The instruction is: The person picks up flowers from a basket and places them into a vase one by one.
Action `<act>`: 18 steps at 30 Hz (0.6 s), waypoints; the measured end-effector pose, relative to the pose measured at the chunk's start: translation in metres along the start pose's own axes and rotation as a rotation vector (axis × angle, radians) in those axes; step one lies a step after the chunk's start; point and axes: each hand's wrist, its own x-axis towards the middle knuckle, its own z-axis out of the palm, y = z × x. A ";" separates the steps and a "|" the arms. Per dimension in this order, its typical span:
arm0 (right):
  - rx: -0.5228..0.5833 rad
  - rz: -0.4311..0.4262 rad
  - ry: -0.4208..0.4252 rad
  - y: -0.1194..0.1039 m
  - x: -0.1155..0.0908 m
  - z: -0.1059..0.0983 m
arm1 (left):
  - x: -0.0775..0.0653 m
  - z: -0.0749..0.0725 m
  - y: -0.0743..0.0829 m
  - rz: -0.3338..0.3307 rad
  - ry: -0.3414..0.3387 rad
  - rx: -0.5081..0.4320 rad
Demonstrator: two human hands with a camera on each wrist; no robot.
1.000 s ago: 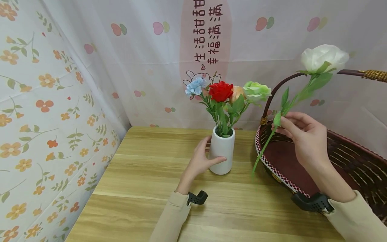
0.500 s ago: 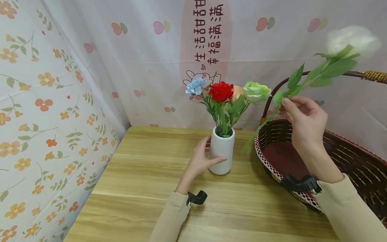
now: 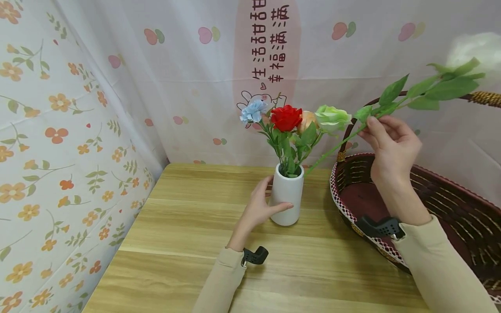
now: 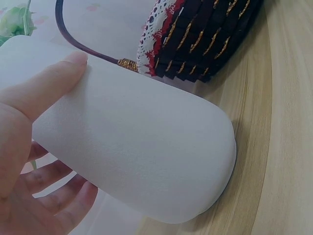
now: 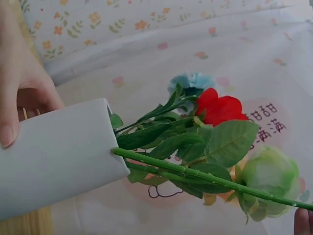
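Observation:
A white vase [image 3: 287, 202] stands upright on the wooden table, holding a blue carnation [image 3: 253, 111], a red rose [image 3: 286, 118], a peach flower [image 3: 307, 121] and a pale green rose [image 3: 332, 118]. My left hand [image 3: 260, 204] grips the vase from its left side, thumb across the front. Above the basket, my right hand [image 3: 395, 150] pinches the green stem of a white rose [image 3: 475, 54], whose bloom is blurred and tilts up to the right. The stem's lower end [image 5: 117, 151] appears at the vase's rim in the right wrist view; whether it touches is unclear.
A dark woven basket [image 3: 438, 182] with lace trim and a tall handle [image 3: 485, 98] stands right of the vase. Printed cloth [image 3: 188, 121] hangs behind the table, and floral cloth [image 3: 58, 174] lines the left side.
My right hand has moved up and slightly left, tilting the white rose further over. Its stem end has come from above the basket's left edge to the vase's rim. The left hand stays put.

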 end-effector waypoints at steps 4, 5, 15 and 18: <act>0.002 -0.011 0.006 0.001 0.000 0.004 | 0.000 -0.001 0.000 0.003 -0.002 0.007; -0.001 -0.013 0.005 0.001 0.001 0.005 | 0.000 -0.001 0.000 0.004 -0.003 0.009; 0.005 -0.032 -0.025 0.008 -0.005 0.009 | 0.000 0.000 0.001 -0.008 -0.009 0.006; -0.019 -0.034 -0.038 0.013 -0.007 0.009 | 0.000 0.000 0.001 -0.011 -0.009 0.006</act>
